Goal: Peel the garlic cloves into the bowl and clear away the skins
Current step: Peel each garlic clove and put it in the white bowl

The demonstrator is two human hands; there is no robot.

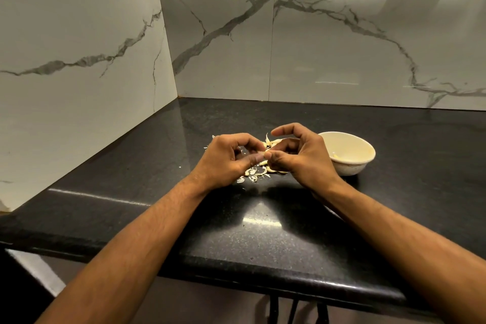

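Both thumbs pinch one garlic clove (263,153) between the left hand (229,159) and right hand (302,158) — above loose skins (253,173). A slip could drop it into that litter. At three o'clock, the bowl (349,163) holds a few peeled pieces — the count unclear.

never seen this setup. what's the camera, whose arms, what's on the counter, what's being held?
One picture, from a camera worn on a person's head, looking forward and down. No machine: the arms are the person's own. The left hand and right hand meet over a black counter, pinching something small between the fingertips; it looks like a garlic clove, mostly hidden. Skins and cloves lie under the hands. To the right stands a bowl with a little yellowish bit inside.
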